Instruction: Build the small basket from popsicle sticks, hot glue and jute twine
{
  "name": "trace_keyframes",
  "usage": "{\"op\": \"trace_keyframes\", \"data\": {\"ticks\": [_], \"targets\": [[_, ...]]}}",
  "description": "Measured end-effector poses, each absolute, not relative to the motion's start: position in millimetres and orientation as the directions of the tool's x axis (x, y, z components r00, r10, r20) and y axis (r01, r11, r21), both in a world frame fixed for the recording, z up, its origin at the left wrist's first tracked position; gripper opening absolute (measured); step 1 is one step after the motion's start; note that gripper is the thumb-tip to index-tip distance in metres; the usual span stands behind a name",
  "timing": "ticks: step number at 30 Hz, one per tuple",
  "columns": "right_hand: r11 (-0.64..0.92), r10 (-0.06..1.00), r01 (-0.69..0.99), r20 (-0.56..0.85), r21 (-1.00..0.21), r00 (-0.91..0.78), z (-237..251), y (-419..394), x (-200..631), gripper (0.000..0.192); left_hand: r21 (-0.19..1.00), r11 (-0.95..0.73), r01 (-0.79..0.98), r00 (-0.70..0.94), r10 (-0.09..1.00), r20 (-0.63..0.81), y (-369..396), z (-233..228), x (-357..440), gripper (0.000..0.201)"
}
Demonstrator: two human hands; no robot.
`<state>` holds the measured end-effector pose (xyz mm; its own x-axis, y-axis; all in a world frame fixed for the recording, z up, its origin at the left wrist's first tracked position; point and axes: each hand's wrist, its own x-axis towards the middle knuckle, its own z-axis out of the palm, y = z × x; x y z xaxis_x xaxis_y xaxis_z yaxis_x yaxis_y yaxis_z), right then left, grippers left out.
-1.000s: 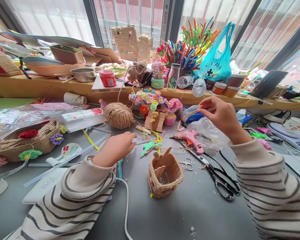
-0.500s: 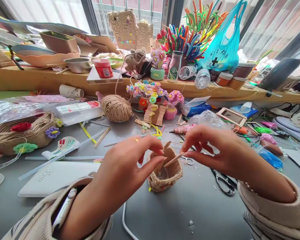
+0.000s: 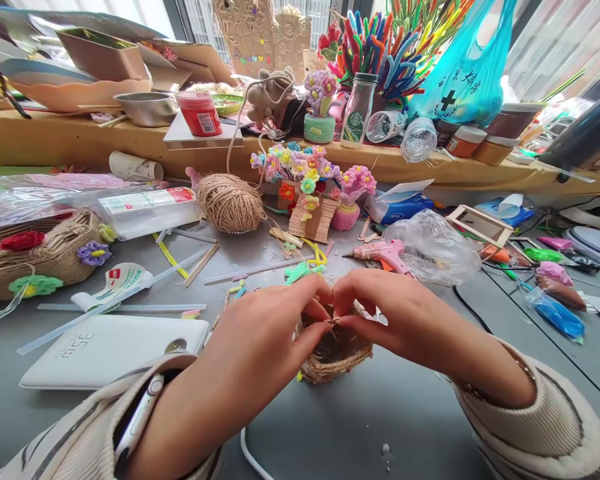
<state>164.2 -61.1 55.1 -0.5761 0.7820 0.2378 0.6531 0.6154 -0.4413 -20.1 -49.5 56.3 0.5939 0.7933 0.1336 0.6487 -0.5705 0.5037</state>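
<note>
Our left hand (image 3: 260, 333) and right hand (image 3: 400, 320) pinch a small stick over the little twine basket (image 3: 333, 350) on the grey surface (image 3: 355, 427). Push too hard and the basket (it looks light) may tip or squash.

Single head-worn view, angled forward and down, close over cluttered table (image 3: 360, 420), window ledge (image 3: 55, 143) beyond

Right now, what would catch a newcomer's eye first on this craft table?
Front and centre, the left hand and right hand meet fingertip to fingertip over a small twine basket. Behind it sit a ball of jute twine and a pink glue gun; bright pipe cleaners crowd the back ledge.
</note>
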Motion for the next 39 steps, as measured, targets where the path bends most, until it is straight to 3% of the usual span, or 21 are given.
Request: {"op": "trace_keyframes", "data": {"ticks": [6, 15, 23, 39], "targets": [[0.594, 0.8, 0.66, 0.245, -0.46, -0.548, 50, -61, 165, 0.012, 0.451, -0.585, 0.674, 0.583, 0.796, 0.161, -52, 53, -21, 0.007], [0.555, 0.824, 0.665, 0.22, -0.501, -0.522, 51, -63, 165, 0.009, 0.455, -0.613, 0.646, 0.585, 0.78, 0.219, -53, 50, -18, 0.015], [0.59, 0.806, 0.69, 0.257, -0.42, -0.533, 48, -64, 163, 0.005, 0.446, -0.603, 0.661, 0.565, 0.792, 0.232, -55, 46, -18, 0.017], [0.618, 0.786, 0.694, 0.28, -0.37, -0.551, 48, -63, 162, 0.005, 0.436, -0.582, 0.686, 0.563, 0.805, 0.188, -59, 48, -19, 0.012]]}}
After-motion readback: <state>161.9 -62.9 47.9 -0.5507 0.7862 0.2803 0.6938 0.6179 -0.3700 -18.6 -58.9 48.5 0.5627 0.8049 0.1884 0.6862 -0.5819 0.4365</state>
